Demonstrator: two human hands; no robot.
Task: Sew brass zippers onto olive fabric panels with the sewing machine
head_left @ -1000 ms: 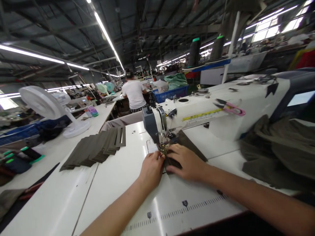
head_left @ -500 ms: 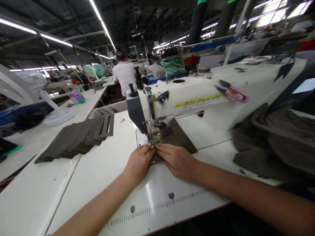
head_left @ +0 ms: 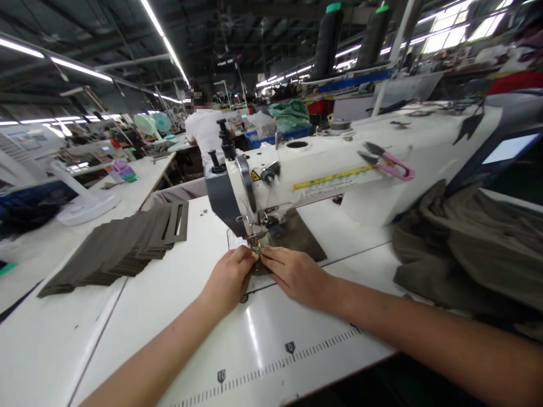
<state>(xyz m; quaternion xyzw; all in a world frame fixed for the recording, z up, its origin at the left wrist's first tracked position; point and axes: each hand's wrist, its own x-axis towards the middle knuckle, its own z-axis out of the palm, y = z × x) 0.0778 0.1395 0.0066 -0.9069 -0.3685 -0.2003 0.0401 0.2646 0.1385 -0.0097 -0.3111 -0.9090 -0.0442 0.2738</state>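
Note:
A dark olive piece of fabric lies flat under the head of a white sewing machine. Its near end reaches the presser foot, where both hands meet. My left hand pinches the fabric's edge just left of the foot, thumb and fingers together. From the right, my right hand presses its closed fingertips onto the same fabric close to the foot. My fingers hide the exact edge being held.
A fanned stack of olive fabric pieces lies left on the white table. Crumpled olive cloth is heaped at the right. Pink-handled thread snips rest against the machine arm. A person in a white shirt is beyond the machine.
The whole view has shifted, so the machine and stack appear further left. Both hands stay at the fabric and look slightly nearer the presser foot.

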